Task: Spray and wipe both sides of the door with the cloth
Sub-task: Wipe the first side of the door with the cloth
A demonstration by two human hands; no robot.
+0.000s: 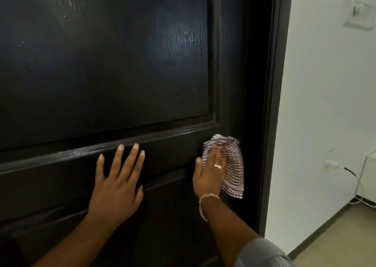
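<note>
— Closest to us, what are the arms doing?

— Both reach forward and up to the door (101,63). The left hand (117,183) lies flat on the rail below the big panel, fingers straight and spread, holding nothing.

— And the other one?

— The right hand (209,173), with a ring and a bracelet (205,200), presses the striped cloth (234,165) against the door near its right edge. Its fingers (218,155) lie straight and close together on top of the fabric; the thumb sticks out to the left, off the cloth.

— Where does the cloth sit, exactly?

— Under the fingers, spilling out past the fingertips and down the hand's right side.

— Farther off?

— Shiny streaks on the upper panel, then the dark door frame (272,104), a white wall (325,83) and a cable (354,177) by the floor.
</note>
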